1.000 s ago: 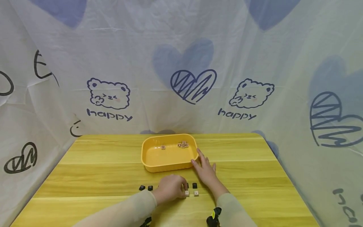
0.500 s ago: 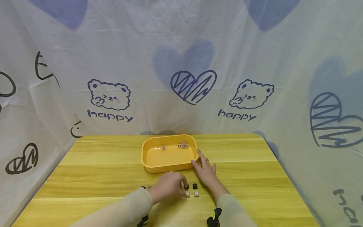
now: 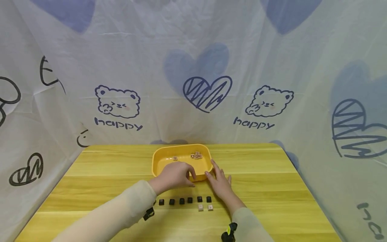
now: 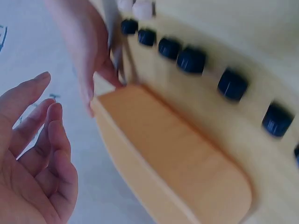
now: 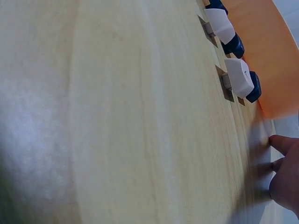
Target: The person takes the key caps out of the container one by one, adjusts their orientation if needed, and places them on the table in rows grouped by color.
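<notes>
Left hand [image 3: 173,174] at frame centre, over near rim of yellow tray [image 3: 157,161], fingers loosely curled, holding nothing visible. Small light tiles [image 3: 196,155] lie in tray's upper right corner, up and right of that hand. Right hand [image 3: 220,183] flat, fingers straight, touching tray's lower right corner. Row of black keycaps [image 3: 184,201] on table [image 3: 90,188] below both hands.

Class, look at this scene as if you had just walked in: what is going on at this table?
A person sits at a wooden table with a yellow tray holding a few light keycaps. The left hand hovers at the tray's near edge, fingers relaxed and holding nothing. The right hand rests flat beside the tray's right corner. In front of the tray lies a row of black keycaps, with two white keycaps just below its right end.
</notes>
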